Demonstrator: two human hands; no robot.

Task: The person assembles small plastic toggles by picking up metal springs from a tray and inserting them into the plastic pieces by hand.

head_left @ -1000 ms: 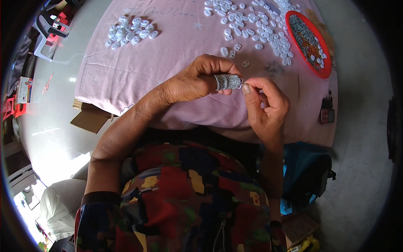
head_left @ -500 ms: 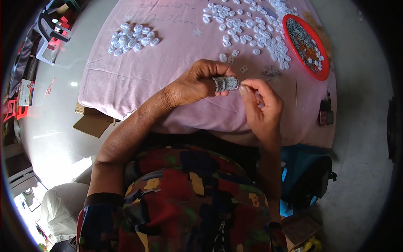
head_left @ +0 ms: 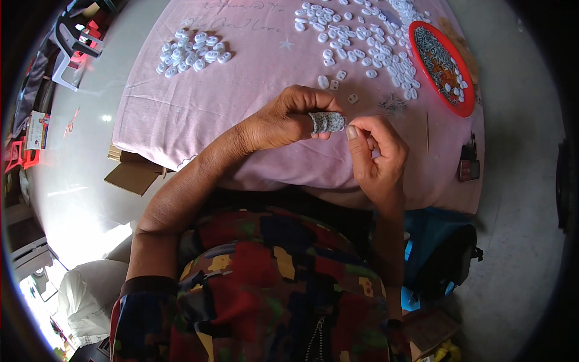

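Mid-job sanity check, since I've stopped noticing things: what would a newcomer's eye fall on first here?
Probably the red tray at the picture's upper right, holding small grey pieces. Next, the white oval pieces scattered mostly to its left on the pink cloth, with a smaller white cluster at upper left. Centrally, a grey textured wrap stands out at the left hand, beside the right hand.
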